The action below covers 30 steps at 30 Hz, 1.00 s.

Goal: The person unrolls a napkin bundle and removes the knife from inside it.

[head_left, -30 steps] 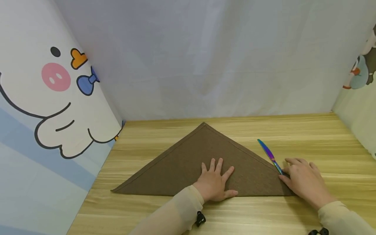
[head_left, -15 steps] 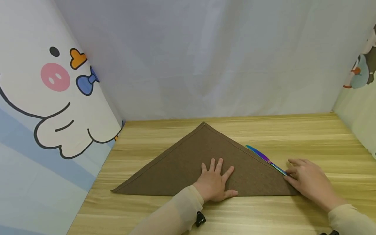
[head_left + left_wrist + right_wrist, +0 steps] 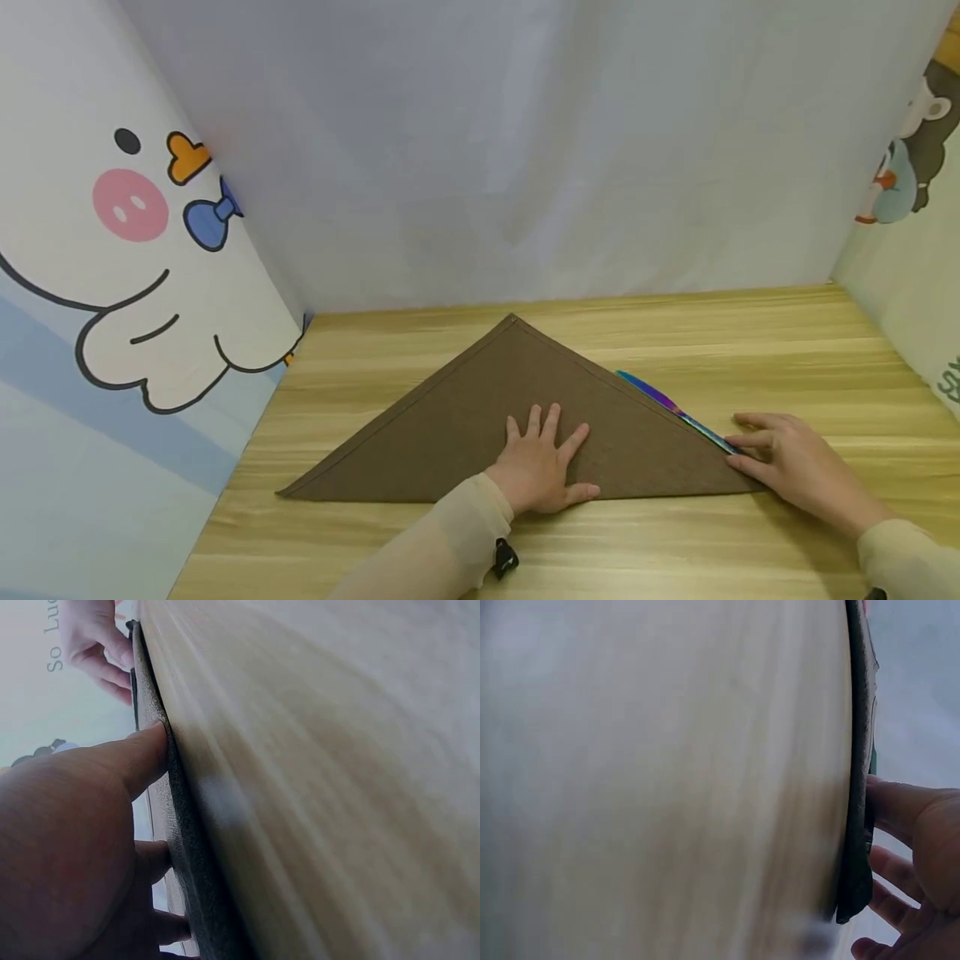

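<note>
A brown cloth napkin (image 3: 450, 417), folded into a triangle, lies on the table with its peak toward the back. My left hand (image 3: 538, 467) rests on its middle with fingers spread, the thumb near the front fold. Along the right slanting edge lies a rainbow-coloured table knife (image 3: 652, 394), its blade pointing up and left. At that edge's lower end, my right hand (image 3: 795, 462) pinches the knife's handle end between thumb and fingers; the fingers cover the handle tip and the cloth's right corner. The right wrist view shows the right thumb (image 3: 896, 802) at the napkin's edge.
The wood-grain table (image 3: 360, 542) ends at a pale curtain-like backdrop (image 3: 525, 167). To the left stands a panel (image 3: 45, 467) with a cartoon bird; to the right, another printed panel (image 3: 892, 292). Black wrist straps show at both sleeves.
My right hand has moved right, drawing the knife's handle with it. The knife has swung from a steeper angle to lie along the napkin's right edge. The left hand stays on the cloth.
</note>
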Motion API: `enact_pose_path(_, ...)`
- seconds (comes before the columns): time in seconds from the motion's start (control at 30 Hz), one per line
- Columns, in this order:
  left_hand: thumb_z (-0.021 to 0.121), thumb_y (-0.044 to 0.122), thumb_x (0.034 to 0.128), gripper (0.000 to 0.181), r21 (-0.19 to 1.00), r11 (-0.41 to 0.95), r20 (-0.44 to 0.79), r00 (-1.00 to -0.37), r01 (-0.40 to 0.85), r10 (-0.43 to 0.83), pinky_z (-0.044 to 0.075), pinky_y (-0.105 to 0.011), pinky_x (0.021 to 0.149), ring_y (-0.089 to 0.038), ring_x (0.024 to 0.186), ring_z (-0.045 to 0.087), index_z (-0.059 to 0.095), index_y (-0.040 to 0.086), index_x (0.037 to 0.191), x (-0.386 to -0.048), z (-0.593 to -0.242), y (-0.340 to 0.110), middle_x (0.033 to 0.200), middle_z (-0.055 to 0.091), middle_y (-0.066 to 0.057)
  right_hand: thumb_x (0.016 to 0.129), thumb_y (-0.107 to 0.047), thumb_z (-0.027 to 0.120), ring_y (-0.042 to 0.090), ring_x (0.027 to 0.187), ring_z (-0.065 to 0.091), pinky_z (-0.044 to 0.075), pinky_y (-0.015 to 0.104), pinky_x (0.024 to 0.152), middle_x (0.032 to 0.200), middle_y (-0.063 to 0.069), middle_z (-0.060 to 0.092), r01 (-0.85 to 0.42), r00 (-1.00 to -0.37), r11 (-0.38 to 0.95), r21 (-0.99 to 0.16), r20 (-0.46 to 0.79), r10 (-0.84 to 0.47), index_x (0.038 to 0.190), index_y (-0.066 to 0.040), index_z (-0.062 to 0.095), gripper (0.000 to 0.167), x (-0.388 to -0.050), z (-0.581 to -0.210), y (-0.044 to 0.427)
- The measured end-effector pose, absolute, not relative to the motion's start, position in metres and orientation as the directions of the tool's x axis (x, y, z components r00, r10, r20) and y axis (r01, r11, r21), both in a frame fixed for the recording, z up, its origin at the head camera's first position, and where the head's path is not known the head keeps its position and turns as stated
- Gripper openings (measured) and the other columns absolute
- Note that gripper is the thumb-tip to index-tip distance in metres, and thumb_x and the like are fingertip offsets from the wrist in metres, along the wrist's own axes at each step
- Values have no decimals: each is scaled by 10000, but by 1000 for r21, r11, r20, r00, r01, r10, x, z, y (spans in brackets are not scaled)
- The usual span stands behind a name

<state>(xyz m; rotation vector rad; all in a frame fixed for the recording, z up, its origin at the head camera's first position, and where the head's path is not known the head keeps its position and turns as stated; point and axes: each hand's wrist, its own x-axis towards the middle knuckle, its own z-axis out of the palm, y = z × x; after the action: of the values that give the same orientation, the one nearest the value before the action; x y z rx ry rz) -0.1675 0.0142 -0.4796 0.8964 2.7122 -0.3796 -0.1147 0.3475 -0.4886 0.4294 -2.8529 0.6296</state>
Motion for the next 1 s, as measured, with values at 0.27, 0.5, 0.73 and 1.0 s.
enact_pose_path(0.27,202,809,846,841,-166,776,-322,-777,608,540,256,-630,1049,-372,1443,143,50,370,1547,-165,-478,14,1602,96,-123,764,-105,788,444,1119,507,381,600,890,1202,202,620,-282,-955,865,-415,206,-212,869,-53,764,120,-121,-486,345)
enact_pose_path(0.5,200,798,854,838,-164,768,-321,-769,620,552,263,-632,1045,-379,1439,152,61,353,1551,-164,-477,14,1600,97,-131,755,-99,793,435,1143,492,386,604,878,1199,185,617,-267,-956,876,-401,225,-188,838,-84,757,92,-121,-482,350)
enact_pose_path(0.73,194,805,849,845,-167,775,-328,-775,610,539,248,-633,1052,-378,1444,125,39,357,1549,-166,-476,14,1603,76,-132,738,-67,794,462,1165,473,381,610,912,1221,208,596,-362,-916,882,-301,293,-276,834,-64,760,101,-140,-470,360)
enact_pose_path(1.0,188,803,851,844,-174,770,-320,-775,614,545,256,-630,1049,-374,1444,136,48,353,1551,-167,-477,14,1602,89,-131,725,-45,811,520,1178,445,387,627,911,1250,249,567,-449,-882,865,-225,269,-388,823,-53,734,126,-170,-465,376)
